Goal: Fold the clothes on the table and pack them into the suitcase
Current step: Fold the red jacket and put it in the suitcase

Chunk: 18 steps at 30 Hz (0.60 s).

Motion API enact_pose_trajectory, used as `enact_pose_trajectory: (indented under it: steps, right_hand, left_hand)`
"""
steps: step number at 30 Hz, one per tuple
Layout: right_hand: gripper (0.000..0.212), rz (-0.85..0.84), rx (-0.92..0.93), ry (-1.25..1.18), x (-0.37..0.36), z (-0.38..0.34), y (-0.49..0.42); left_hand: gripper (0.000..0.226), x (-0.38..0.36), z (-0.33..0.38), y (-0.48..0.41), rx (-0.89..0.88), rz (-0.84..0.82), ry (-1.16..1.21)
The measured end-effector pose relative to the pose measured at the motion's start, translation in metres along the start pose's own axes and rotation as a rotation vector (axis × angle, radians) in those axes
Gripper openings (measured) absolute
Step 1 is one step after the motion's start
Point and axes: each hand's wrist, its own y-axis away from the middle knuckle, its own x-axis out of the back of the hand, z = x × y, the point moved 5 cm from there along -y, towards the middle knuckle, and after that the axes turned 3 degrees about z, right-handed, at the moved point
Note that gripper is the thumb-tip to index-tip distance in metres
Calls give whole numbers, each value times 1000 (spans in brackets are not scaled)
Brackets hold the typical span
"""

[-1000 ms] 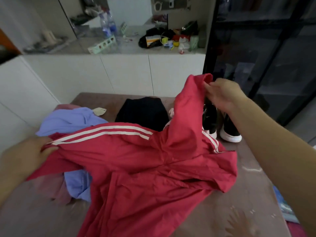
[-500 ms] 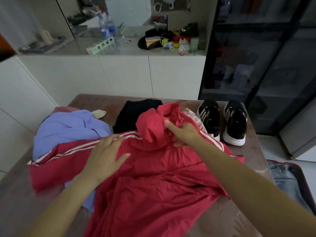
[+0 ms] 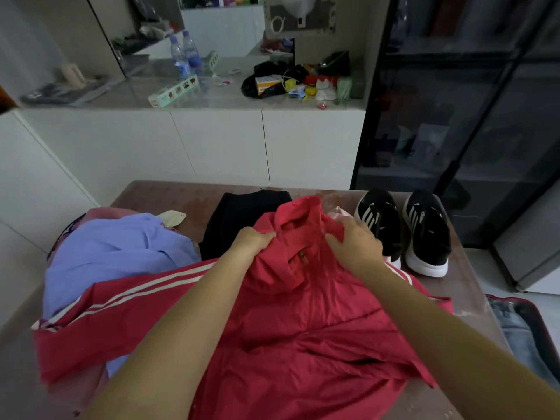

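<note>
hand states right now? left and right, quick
Left hand: closed, gripping the red jacket at its collar.
Right hand: closed, gripping the same collar from the other side.

A grey counter (image 3: 212, 95) runs along the back above white cabinet doors (image 3: 218, 147). On the counter, two clear bottles (image 3: 183, 57) with blue labels stand touching each other at the left, a long pale green box (image 3: 172, 90) lies in front of them near the edge, and a black bag (image 3: 251, 86) sits at the right amid small coloured clutter. A dark glass cabinet (image 3: 454, 116) fills the right side, and in front of it a pair of black shoes (image 3: 427, 234) with white soles stands side by side.
</note>
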Motion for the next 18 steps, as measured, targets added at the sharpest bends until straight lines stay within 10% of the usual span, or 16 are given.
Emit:
enact_pose_trajectory:
  steps: [4, 8, 13, 18]
  right_hand:
    - [43, -124, -121, 73, 1, 33, -3]
    - [19, 96, -70, -73, 13, 41, -1]
    - [49, 196, 1, -102, 17, 38, 11]
    - [34, 180, 406, 144, -22, 32, 86]
  left_hand:
    - [22, 17, 48, -21, -270, 143, -78]
    - [21, 66, 137, -17, -709, 383, -7]
    - [82, 61, 148, -35, -597, 281, -102]
    - [79, 21, 60, 8, -711, 317, -177]
